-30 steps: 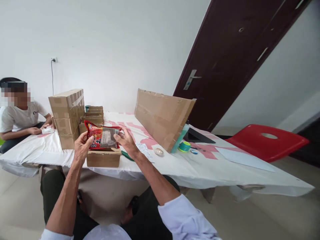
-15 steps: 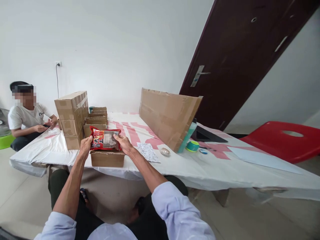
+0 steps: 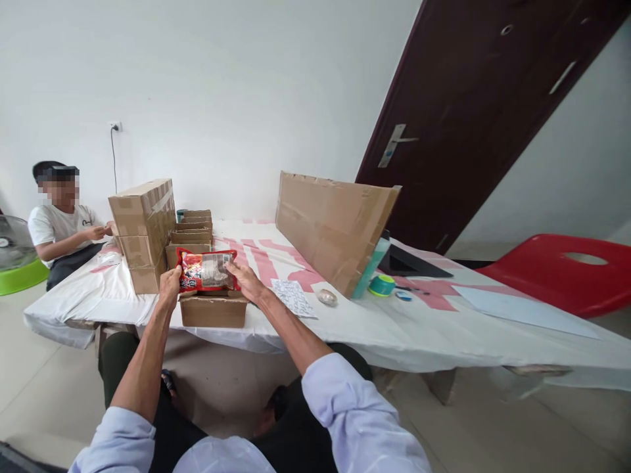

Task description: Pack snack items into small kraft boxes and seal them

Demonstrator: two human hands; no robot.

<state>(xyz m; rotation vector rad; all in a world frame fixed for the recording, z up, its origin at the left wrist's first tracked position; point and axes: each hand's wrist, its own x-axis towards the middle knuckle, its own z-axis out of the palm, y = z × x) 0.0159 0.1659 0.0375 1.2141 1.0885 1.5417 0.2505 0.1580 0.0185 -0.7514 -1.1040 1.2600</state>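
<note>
Red packet (image 3: pixel 208 270) held level by both hands over small open carton (image 3: pixel 213 311).

Left hand (image 3: pixel 170 284) grips one end, right hand (image 3: pixel 245 278) the other. Since the last frame: packet slightly higher; far person's (image 3: pixel 66 226) hands raised closer together. Carton sits at near edge of table (image 3: pixel 365 328); box stack (image 3: pixel 142 236) close on left; right, beyond patterned sheet (image 3: pixel 294 299), open cloth before leaning cardboard panel (image 3: pixel 332 226).

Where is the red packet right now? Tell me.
In the head view, left of centre, the red packet is held between the left hand and right hand, just above the small cardboard box.
</note>
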